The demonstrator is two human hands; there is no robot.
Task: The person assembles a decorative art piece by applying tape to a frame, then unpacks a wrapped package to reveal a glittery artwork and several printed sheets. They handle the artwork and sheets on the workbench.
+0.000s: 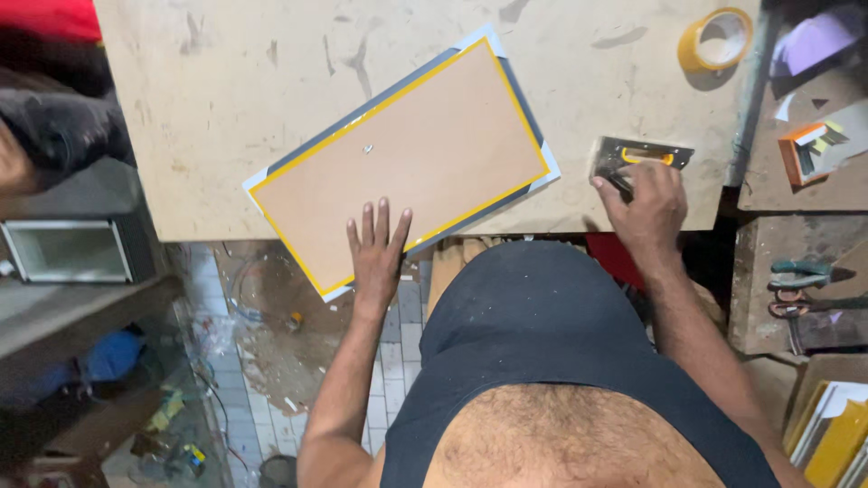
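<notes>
Left hand (376, 248) flat on framed board (402, 154); right hand (646, 203) grips stapler (640, 157).

Person w/ black sleeveless top, bare arms, no gloves or rings visible.

There is only one view, from a camera on the person's head. It looks steeply down, quite near, over the chest to the workbench (226, 108) edge and the tiled floor (398, 361) below it.
</notes>
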